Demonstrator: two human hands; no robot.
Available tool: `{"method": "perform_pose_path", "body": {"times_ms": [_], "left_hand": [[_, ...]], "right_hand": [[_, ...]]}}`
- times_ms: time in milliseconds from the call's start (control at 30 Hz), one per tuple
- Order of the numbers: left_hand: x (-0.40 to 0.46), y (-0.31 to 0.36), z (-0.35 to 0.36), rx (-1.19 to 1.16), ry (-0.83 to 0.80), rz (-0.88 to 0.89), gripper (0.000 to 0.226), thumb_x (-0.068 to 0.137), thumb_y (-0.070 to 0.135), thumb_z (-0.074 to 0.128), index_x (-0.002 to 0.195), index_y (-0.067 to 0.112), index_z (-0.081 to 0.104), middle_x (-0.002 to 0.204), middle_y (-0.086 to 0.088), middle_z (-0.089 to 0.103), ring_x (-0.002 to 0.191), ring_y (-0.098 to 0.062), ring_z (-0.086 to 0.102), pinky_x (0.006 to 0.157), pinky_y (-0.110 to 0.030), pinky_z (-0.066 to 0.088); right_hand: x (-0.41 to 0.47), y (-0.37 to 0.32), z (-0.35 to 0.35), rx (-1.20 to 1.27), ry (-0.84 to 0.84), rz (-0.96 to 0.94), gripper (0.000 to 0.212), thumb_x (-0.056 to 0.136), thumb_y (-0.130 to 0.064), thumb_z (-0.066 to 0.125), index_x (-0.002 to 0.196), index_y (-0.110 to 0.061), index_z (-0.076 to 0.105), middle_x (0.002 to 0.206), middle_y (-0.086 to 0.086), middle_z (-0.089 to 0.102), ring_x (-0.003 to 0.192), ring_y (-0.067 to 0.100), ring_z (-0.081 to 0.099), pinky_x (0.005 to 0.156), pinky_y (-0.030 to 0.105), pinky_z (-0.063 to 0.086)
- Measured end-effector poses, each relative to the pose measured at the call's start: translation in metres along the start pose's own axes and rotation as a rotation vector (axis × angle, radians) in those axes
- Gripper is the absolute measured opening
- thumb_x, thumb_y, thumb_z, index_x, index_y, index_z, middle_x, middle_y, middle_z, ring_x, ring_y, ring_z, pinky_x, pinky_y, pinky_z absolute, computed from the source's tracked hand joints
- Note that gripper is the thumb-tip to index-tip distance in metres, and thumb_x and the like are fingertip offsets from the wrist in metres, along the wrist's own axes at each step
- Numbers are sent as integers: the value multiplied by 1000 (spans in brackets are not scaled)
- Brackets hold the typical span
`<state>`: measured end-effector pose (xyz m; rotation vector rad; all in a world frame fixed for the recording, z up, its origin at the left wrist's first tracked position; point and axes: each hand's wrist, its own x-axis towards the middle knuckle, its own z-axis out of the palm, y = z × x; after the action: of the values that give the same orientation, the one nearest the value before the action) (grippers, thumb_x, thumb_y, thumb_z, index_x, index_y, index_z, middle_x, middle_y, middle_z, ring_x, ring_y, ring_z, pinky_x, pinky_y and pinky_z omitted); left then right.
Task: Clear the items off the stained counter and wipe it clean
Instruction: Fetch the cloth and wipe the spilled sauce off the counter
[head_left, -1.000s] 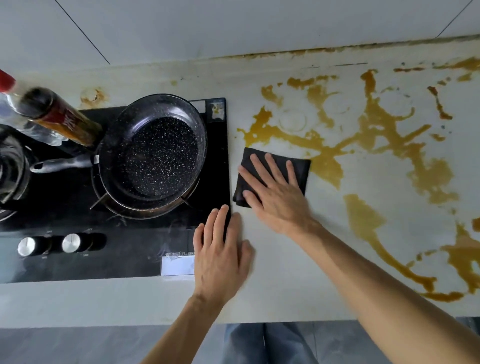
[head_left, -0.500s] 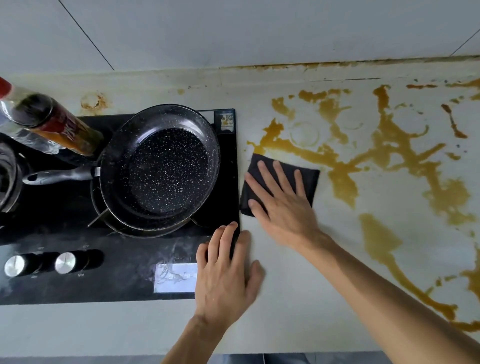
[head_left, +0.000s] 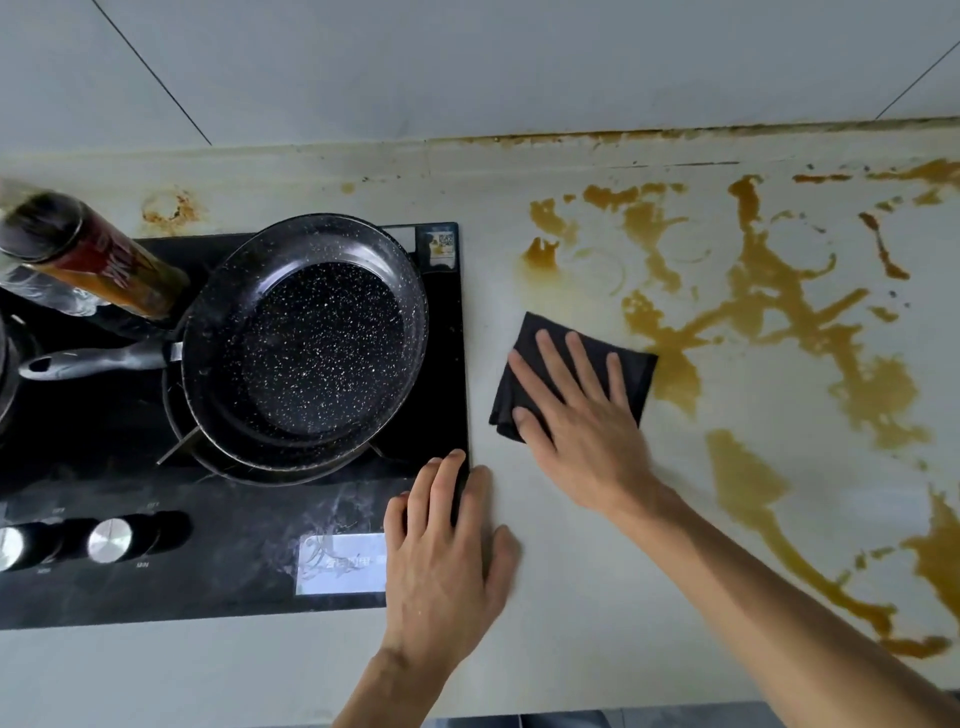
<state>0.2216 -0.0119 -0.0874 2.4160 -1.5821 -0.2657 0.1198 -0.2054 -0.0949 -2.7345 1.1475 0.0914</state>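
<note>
Now the right hand (head_left: 582, 415) presses a dark cloth (head_left: 636, 371) flat, the left hand (head_left: 447, 551) rests spread on the worktop (head_left: 597, 597), so wiping probably heads toward the brown stains (head_left: 769, 312).

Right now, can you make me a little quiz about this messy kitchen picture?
1. True or false: the right hand lies flat with straight fingers on the dark cloth.
2. What does the left hand rest on?
A. the pan's handle
B. the stove's right edge and the counter beside it
C. a knob
3. Fill in: the brown stains on the counter lie mostly to the ____ of the cloth.

Key:
1. True
2. B; it lies across the edge of the black stove, clear of the speckled pan.
3. right
</note>
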Motion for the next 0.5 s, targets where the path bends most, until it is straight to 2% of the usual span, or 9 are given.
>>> {"method": "perform_pose_path", "body": {"times_ms": [100,200,333,500], "left_hand": [[1,3,-2,4,-3,-6,54,86,39,62,136,17,56,153,-7,44,141,-32,40,103,-46,34],[2,4,-4,10,-10,2,55,85,40,63,135,19,55,152,-6,44,139,-32,41,104,-44,32],[2,3,-4,22,-11,-6,57,85,42,62,137,21,54,153,-3,43,140,-30,39,105,-43,30],[1,5,-4,22,-14,-14,55,85,39,62,136,20,55,153,-4,43,141,-30,37,105,-44,32]], "right_hand": [[4,6,-1,7,-41,-12,62,105,-55,28,165,-40,16,175,-5,11,162,26,6,127,58,10],[51,10,-7,41,-50,-7,61,105,-58,19,164,-44,9,175,-8,2,162,23,-3,128,57,3],[116,33,-21,96,-49,115,60,105,-61,13,163,-48,3,174,-11,-6,161,19,-9,128,56,-6],[85,28,-12,82,0,191,61,106,-55,14,165,-42,7,175,-5,-1,162,23,-5,128,58,-2]]}}
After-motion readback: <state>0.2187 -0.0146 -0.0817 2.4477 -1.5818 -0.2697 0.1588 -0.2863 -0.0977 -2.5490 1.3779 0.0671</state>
